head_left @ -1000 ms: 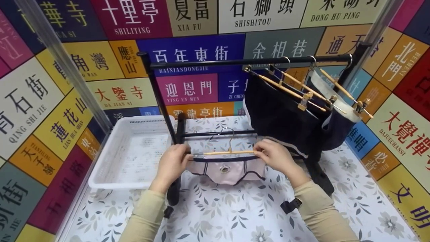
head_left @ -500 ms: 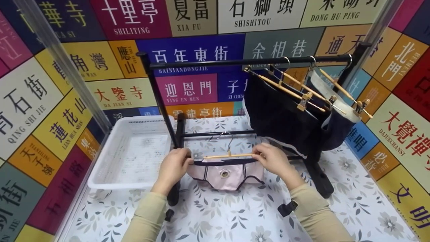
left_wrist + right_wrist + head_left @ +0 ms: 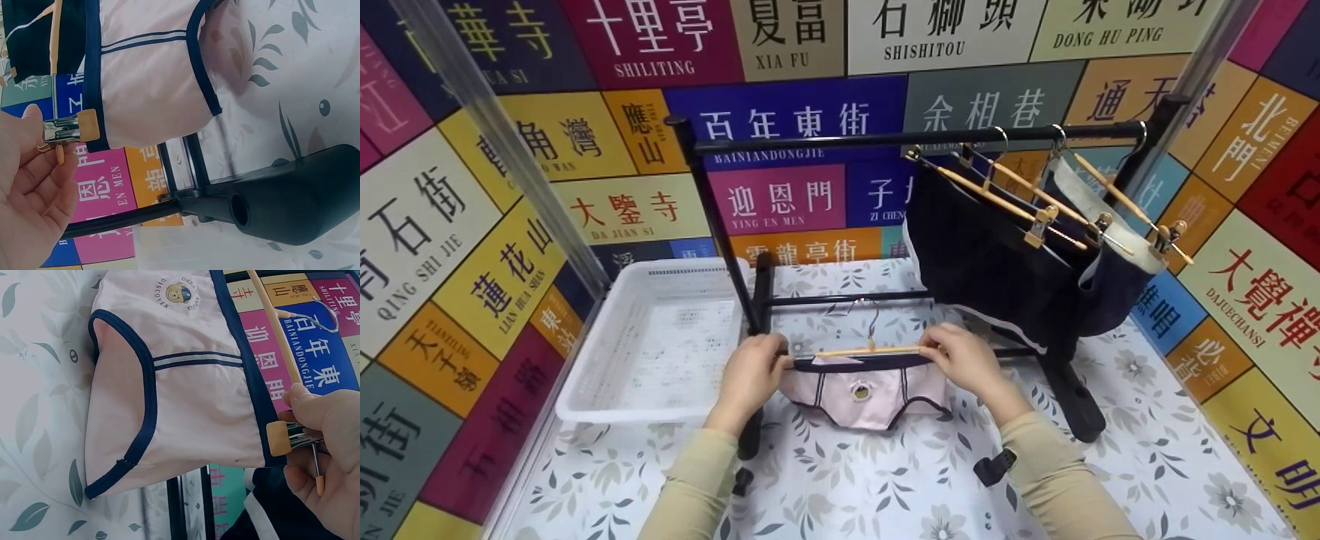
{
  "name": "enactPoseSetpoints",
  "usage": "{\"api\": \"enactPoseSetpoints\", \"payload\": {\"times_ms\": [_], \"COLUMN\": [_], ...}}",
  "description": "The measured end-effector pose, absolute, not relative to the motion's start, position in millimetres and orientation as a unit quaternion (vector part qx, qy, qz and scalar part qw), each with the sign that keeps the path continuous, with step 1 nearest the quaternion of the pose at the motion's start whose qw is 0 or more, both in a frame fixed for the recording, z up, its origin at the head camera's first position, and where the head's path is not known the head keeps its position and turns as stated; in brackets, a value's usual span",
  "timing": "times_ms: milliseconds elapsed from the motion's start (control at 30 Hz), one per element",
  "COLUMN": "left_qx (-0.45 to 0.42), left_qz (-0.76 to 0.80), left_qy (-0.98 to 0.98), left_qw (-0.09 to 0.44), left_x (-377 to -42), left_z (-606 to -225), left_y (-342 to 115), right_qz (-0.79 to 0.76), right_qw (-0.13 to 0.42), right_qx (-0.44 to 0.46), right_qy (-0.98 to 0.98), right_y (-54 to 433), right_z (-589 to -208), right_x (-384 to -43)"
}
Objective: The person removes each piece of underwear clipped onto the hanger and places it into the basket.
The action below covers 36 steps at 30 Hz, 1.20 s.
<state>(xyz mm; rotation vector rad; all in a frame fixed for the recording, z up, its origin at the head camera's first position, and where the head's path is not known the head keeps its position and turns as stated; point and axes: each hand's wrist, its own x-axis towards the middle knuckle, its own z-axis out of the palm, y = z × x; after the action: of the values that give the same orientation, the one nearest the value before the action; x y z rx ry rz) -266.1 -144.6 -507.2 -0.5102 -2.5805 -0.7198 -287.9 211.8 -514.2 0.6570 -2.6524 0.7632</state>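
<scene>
Pink underpants (image 3: pixel 877 397) with navy trim and a small round print hang from a wooden clip hanger (image 3: pixel 840 351) in the head view. My left hand (image 3: pixel 751 379) holds the hanger's left end. In the left wrist view, its thumb and fingers are around a metal clip (image 3: pixel 62 129) whose padded jaws sit on the waistband. My right hand (image 3: pixel 966 361) grips the other end. The right wrist view shows its thumb by the wooden bar and its fingers around the second clip (image 3: pixel 279 437), also on the waistband. The hanger's hook points up, apart from the rail.
A black clothes rack (image 3: pixel 840 140) stands beyond my hands. Dark garments (image 3: pixel 982 240) hang on clip hangers at its right side. To the left, a white plastic basket (image 3: pixel 585 375) stands on the floral tabletop (image 3: pixel 840 487). Colourful panels with writing surround the space.
Both hands have lowered the hanger and underpants slightly, toward me. The hands keep their hold on both ends. The hanging dark garments and the basket have not moved.
</scene>
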Motion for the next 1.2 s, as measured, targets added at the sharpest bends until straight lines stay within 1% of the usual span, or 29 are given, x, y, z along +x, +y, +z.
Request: {"api": "enactPoseSetpoints", "payload": {"times_ms": [167, 533, 1200], "left_qx": [-0.181, -0.157, -0.154], "left_qz": [-0.246, -0.247, -0.243], "left_qy": [-0.927, -0.929, -0.923], "left_qw": [0.218, 0.227, 0.255], "left_x": [-266, -268, -273], "left_z": [-511, -515, -514], "left_y": [-143, -139, -137], "right_qz": [0.274, 0.274, 0.285], "right_qw": [0.155, 0.164, 0.152], "right_qx": [0.22, 0.221, 0.214], "right_qy": [-0.923, -0.922, -0.922], "right_y": [211, 211, 211], "right_z": [-517, -524, -528], "right_x": [-288, -291, -291]}}
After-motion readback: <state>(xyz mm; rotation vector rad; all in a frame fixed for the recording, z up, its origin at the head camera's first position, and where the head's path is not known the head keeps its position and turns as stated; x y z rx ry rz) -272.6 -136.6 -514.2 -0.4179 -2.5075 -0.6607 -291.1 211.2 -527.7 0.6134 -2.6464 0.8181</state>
